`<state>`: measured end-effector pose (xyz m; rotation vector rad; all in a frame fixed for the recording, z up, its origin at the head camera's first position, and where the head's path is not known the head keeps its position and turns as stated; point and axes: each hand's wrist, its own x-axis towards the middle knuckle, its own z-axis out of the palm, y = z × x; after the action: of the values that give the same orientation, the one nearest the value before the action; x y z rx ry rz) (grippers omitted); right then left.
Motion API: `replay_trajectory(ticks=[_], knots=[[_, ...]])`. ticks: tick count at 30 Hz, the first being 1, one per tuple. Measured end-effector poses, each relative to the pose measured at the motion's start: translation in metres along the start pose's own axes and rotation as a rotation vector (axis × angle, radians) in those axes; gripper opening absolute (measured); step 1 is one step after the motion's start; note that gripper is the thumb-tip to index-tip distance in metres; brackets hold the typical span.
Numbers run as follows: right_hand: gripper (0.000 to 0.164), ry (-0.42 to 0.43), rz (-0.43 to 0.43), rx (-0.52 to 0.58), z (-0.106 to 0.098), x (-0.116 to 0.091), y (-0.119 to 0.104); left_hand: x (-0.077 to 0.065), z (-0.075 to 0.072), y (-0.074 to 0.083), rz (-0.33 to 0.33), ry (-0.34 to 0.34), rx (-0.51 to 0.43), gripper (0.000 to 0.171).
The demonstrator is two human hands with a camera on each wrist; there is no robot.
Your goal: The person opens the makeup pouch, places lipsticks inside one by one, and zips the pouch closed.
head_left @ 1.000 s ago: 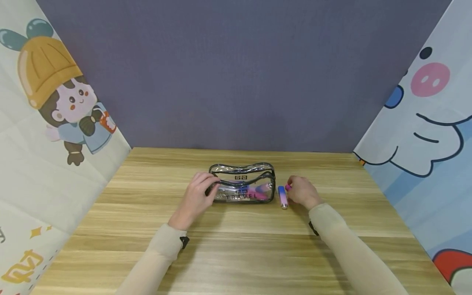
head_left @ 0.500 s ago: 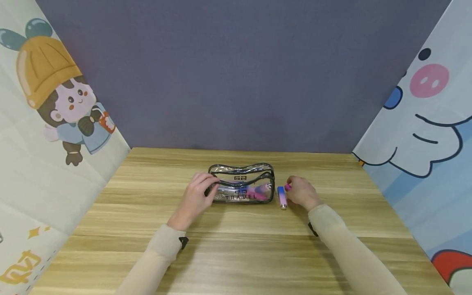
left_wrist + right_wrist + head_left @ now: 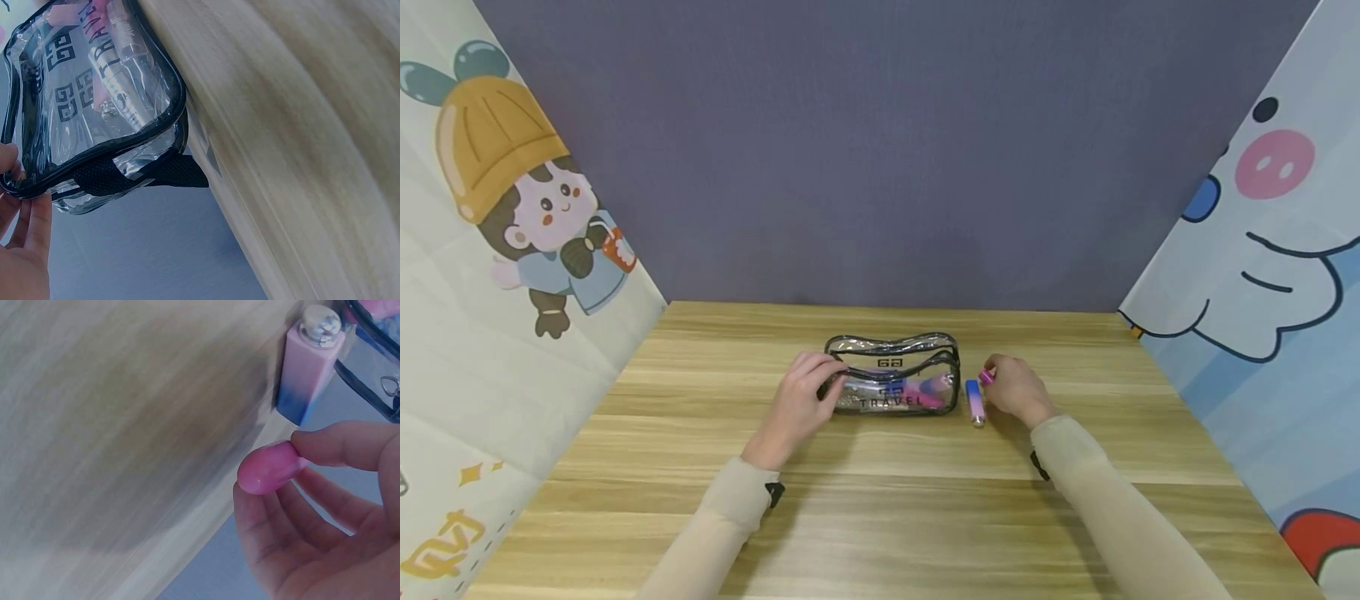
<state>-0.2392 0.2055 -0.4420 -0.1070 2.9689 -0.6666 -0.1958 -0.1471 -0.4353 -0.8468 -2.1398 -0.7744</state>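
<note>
A clear pouch with black piping and TRAVEL lettering [image 3: 891, 401] sits on the table, its top gaping. Through its plastic show pink, blue and silvery tubes [image 3: 128, 103]. My left hand [image 3: 805, 392] pinches the rim at the pouch's left end, thumb on one side and fingers on the other. To the pouch's right, my right hand [image 3: 1018, 390] holds a small, glossy pink egg-shaped piece [image 3: 270, 469] between thumb and fingertips. A blue-to-pink square tube with a clear faceted knob [image 3: 975, 403] lies between the pouch and that hand.
The wood-grain table [image 3: 880, 517] runs back to a plain grey-blue panel [image 3: 880, 150]. Cartoon-printed cloths stand at the left [image 3: 445, 333] and right [image 3: 1285, 283]. A black strap [image 3: 103, 177] is attached at the pouch's left end.
Both hands keep their places and grips. The pink piece shows slightly more between the right fingers; pouch and square tube stay where they were.
</note>
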Motion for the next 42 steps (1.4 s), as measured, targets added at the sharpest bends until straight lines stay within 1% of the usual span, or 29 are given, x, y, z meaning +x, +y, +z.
replay_trajectory(ticks=[7,19,23,30,39,42], knots=[[0.03,0.002,0.007,0.028,-0.007,0.0,-0.005,0.0,-0.001,0.001,-0.002,-0.005,-0.001,0.019],[0.032,0.018,0.001,0.1,-0.021,-0.002,-0.011,0.003,-0.001,0.001,-0.009,-0.007,-0.003,0.018],[0.034,0.017,-0.019,0.132,-0.024,-0.005,-0.016,0.001,-0.001,0.001,-0.015,-0.013,0.003,0.019],[0.027,0.061,-0.083,0.135,-0.028,-0.009,-0.026,-0.001,-0.001,0.0,-0.021,-0.026,0.01,0.019],[0.027,0.078,-0.135,0.133,-0.035,-0.009,-0.029,0.0,-0.001,0.001,0.001,-0.018,0.014,0.019],[0.028,0.099,-0.155,0.136,-0.038,-0.01,-0.031,0.0,-0.002,0.002,0.0,-0.017,0.013,0.019]])
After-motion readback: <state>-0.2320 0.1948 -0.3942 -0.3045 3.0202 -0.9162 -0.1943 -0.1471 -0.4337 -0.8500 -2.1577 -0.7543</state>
